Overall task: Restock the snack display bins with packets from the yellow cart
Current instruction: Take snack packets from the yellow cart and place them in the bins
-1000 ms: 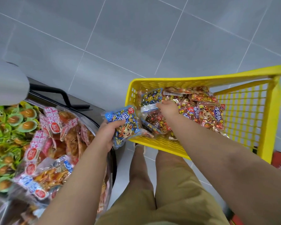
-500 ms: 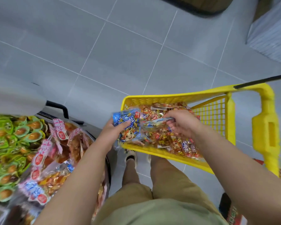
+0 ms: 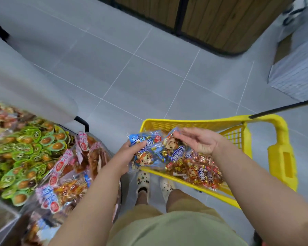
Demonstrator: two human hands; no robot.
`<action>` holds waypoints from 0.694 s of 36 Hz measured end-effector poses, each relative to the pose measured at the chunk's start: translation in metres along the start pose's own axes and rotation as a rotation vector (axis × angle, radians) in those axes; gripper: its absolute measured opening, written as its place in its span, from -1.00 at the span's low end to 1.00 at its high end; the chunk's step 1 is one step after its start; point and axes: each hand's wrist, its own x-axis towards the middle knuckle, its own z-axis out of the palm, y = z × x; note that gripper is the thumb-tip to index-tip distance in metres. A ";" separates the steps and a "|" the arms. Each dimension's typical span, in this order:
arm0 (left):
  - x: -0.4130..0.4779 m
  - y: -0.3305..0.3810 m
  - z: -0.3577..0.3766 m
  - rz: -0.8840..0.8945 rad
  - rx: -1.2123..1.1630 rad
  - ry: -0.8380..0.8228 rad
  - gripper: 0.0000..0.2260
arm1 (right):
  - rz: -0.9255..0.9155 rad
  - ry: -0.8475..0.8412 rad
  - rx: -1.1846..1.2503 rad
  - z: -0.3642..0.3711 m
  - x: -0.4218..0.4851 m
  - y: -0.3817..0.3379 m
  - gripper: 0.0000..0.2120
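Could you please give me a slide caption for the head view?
Left hand grips blue snack packets while open right hand hovers over yellow cart.

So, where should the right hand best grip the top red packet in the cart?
Probably pinch a loose edge of the top red packet, coming from above: it lies flat on the pile, and the cart walls close off the sides. The open right hand hovers over the cart.

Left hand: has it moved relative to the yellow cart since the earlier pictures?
No. The left hand still holds blue packets just outside the yellow cart's left rim, as before.
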 end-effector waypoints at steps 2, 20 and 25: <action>-0.007 -0.003 0.005 0.029 -0.018 0.029 -0.78 | -0.054 0.040 -0.208 0.005 -0.008 0.001 -0.90; -0.086 -0.075 0.024 0.150 -0.302 0.521 0.11 | -0.781 -0.010 -1.460 0.008 -0.030 0.016 -0.93; -0.123 -0.095 0.015 0.156 -0.485 0.633 0.07 | -0.721 -0.050 -1.284 0.026 -0.016 0.049 -0.93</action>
